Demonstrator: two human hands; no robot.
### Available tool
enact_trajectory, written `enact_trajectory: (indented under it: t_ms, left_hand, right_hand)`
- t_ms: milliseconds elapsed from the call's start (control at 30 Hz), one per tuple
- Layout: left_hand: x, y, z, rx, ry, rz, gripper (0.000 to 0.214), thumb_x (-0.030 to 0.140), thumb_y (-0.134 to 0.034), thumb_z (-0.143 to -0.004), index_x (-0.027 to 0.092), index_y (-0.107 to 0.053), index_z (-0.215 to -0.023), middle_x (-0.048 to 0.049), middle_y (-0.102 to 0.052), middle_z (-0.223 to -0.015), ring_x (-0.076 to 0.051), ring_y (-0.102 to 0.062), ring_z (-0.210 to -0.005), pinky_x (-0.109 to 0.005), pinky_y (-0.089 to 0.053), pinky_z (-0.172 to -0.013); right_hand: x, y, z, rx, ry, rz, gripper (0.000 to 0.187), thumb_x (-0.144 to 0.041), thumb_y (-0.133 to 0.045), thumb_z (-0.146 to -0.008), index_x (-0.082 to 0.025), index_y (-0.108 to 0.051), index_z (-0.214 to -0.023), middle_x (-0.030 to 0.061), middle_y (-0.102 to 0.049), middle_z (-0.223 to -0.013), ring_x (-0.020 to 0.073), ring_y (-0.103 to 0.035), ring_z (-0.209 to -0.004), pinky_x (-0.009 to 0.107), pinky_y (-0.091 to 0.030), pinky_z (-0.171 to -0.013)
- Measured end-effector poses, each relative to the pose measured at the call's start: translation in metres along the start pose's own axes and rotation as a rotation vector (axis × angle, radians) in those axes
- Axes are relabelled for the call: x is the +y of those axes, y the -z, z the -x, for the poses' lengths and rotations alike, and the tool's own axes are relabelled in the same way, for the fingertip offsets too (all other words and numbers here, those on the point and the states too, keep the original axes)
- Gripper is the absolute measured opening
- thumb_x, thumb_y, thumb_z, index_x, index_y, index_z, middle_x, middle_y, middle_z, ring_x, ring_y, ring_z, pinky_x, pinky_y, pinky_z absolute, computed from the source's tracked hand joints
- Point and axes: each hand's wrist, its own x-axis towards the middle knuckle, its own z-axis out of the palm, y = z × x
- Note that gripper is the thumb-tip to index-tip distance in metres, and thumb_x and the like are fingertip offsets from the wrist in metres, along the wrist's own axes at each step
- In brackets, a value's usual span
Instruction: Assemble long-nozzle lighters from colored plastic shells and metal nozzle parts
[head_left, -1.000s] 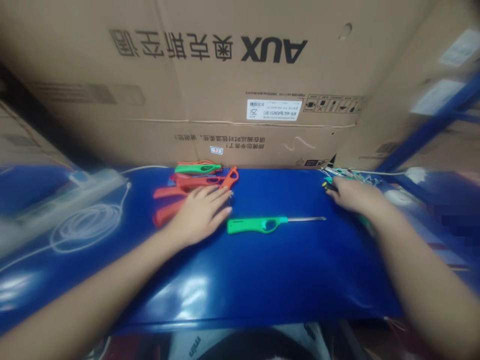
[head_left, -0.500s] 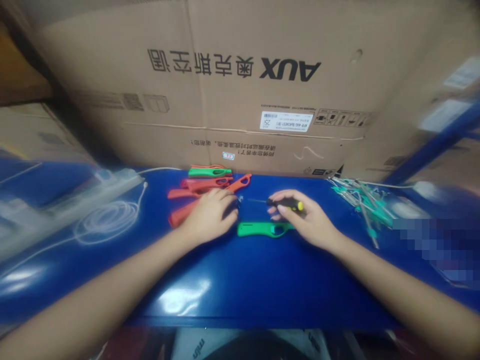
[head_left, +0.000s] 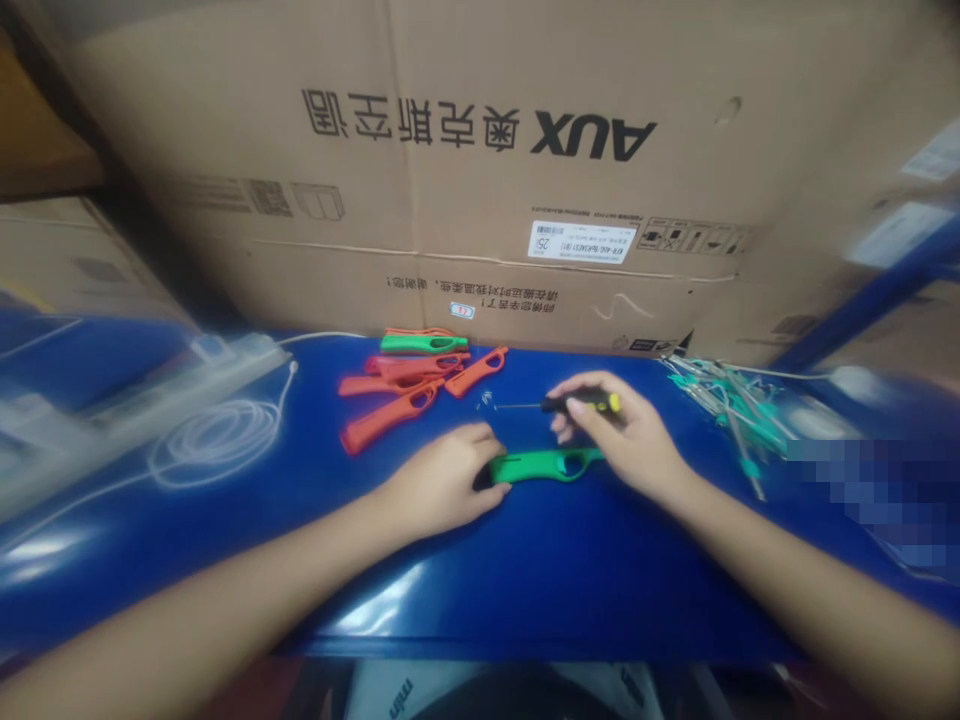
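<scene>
Moved since the earlier frame: left hand (head_left: 442,485), from beside the small metal pieces (head_left: 487,398) to the handle end of the green lighter (head_left: 532,466). Right hand (head_left: 626,425), about as before.

Item, green lighter: one, lying lengthwise on the blue tabletop (head_left: 570,570) between the hands. Left thumb and fingers appear closed about its butt, presumably to steady it; its front end passes out of sight by the right hand. Bright green, smooth plastic; slim, gently curved body, dark slot along the handle, rounded trigger opening with a paler teal piece inside.

Item, screwdriver (head_left: 562,402): black and yellow handle, clasped in the right fingers; thin shaft directed left toward the small metal pieces, perhaps so that its tip can reach them. Exact tip contact: cannot tell.

Items, orange casings (head_left: 390,415): several, grouped to the left, likely kept apart from the working spot; one further green casing (head_left: 424,344) behind them.

Items, metal rods (head_left: 742,410): loose pile with teal-green ends, right side, within easy reach.
</scene>
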Motion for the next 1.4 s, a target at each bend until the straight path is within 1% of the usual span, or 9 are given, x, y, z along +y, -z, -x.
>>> enact_trajectory:
  t_ms: [67, 133, 233, 367, 500, 633, 800, 1000, 1400]
  left_hand:
    - [0.002, -0.007, 0.000, 0.007, -0.020, 0.068, 0.030, 0.035, -0.067, -0.092, 0.018, -0.069, -0.116, -0.0085, -0.065, -0.106, -0.023, -0.065, -0.097, -0.035, -0.056, -0.088]
    - [0.005, -0.015, 0.000, 0.032, -0.043, 0.142, 0.033, 0.037, -0.068, -0.092, 0.018, -0.069, -0.120, -0.0092, -0.065, -0.109, -0.024, -0.063, -0.102, -0.037, -0.055, -0.093]
    - [0.008, -0.023, 0.000, 0.074, -0.043, 0.257, 0.038, 0.040, -0.071, -0.091, 0.019, -0.069, -0.122, -0.0089, -0.065, -0.111, -0.023, -0.063, -0.102, -0.038, -0.054, -0.095]
    - [0.011, -0.025, 0.000, 0.157, 0.058, 0.443, 0.040, 0.040, -0.074, -0.088, 0.021, -0.068, -0.123, -0.0073, -0.067, -0.112, -0.020, -0.065, -0.096, -0.035, -0.055, -0.088]
    - [0.014, -0.021, 0.000, 0.275, 0.100, 0.576, 0.038, 0.034, -0.076, -0.087, 0.022, -0.068, -0.123, -0.0047, -0.069, -0.105, -0.017, -0.065, -0.090, -0.030, -0.054, -0.079]
    - [0.018, -0.016, 0.002, 0.293, 0.070, 0.633, 0.027, 0.028, -0.074, -0.089, 0.022, -0.072, -0.115, -0.0029, -0.071, -0.102, -0.014, -0.066, -0.088, -0.027, -0.054, -0.080]
    - [0.020, -0.013, 0.003, 0.345, 0.011, 0.607, 0.015, 0.022, -0.074, -0.089, 0.020, -0.077, -0.104, -0.0029, -0.074, -0.096, -0.013, -0.068, -0.087, -0.024, -0.054, -0.080]
    - [0.018, -0.014, 0.002, 0.432, -0.093, 0.555, 0.007, 0.015, -0.074, -0.088, 0.016, -0.078, -0.094, -0.0044, -0.076, -0.089, -0.014, -0.069, -0.084, -0.027, -0.054, -0.081]
    - [0.017, -0.014, 0.002, 0.478, -0.166, 0.472, 0.007, 0.013, -0.078, -0.084, 0.016, -0.078, -0.091, -0.0039, -0.076, -0.084, -0.015, -0.068, -0.078, -0.029, -0.054, -0.075]
  right_hand:
    - [-0.011, 0.002, -0.003, 0.158, 0.003, -0.090, 0.024, -0.040, -0.067, -0.092, -0.022, -0.057, -0.104, 0.0034, -0.070, -0.094, 0.0127, -0.065, -0.063, 0.030, -0.060, -0.058]
    - [-0.019, 0.004, -0.007, 0.272, 0.007, -0.154, 0.026, -0.040, -0.067, -0.091, -0.024, -0.054, -0.106, 0.0017, -0.069, -0.093, 0.0114, -0.061, -0.058, 0.027, -0.055, -0.050]
    - [-0.021, 0.005, -0.009, 0.378, -0.002, -0.198, 0.027, -0.039, -0.065, -0.091, -0.026, -0.050, -0.108, -0.0007, -0.067, -0.084, 0.0103, -0.054, -0.050, 0.025, -0.048, -0.042]
    - [-0.008, 0.004, -0.003, 0.461, -0.046, -0.286, 0.026, -0.038, -0.066, -0.089, -0.026, -0.051, -0.106, -0.0020, -0.067, -0.078, 0.0090, -0.049, -0.043, 0.023, -0.040, -0.037]
    - [0.003, 0.005, 0.001, 0.445, -0.104, -0.350, 0.026, -0.039, -0.069, -0.086, -0.024, -0.053, -0.100, -0.0026, -0.067, -0.074, 0.0081, -0.047, -0.041, 0.021, -0.035, -0.035]
    - [0.004, 0.005, 0.001, 0.426, -0.148, -0.406, 0.026, -0.036, -0.071, -0.084, -0.023, -0.054, -0.098, -0.0016, -0.069, -0.071, 0.0077, -0.047, -0.039, 0.019, -0.033, -0.035]
    - [0.003, 0.003, 0.002, 0.401, -0.204, -0.442, 0.023, -0.033, -0.071, -0.085, -0.022, -0.055, -0.096, -0.0013, -0.069, -0.070, 0.0070, -0.047, -0.039, 0.019, -0.034, -0.037]
    - [0.004, 0.002, 0.003, 0.394, -0.245, -0.477, 0.022, -0.032, -0.071, -0.086, -0.022, -0.054, -0.095, -0.0014, -0.068, -0.072, 0.0068, -0.047, -0.040, 0.019, -0.034, -0.037]
    - [0.003, 0.001, 0.005, 0.380, -0.204, -0.444, 0.022, -0.032, -0.071, -0.085, -0.023, -0.053, -0.096, -0.0019, -0.069, -0.072, 0.0073, -0.048, -0.040, 0.019, -0.035, -0.037]
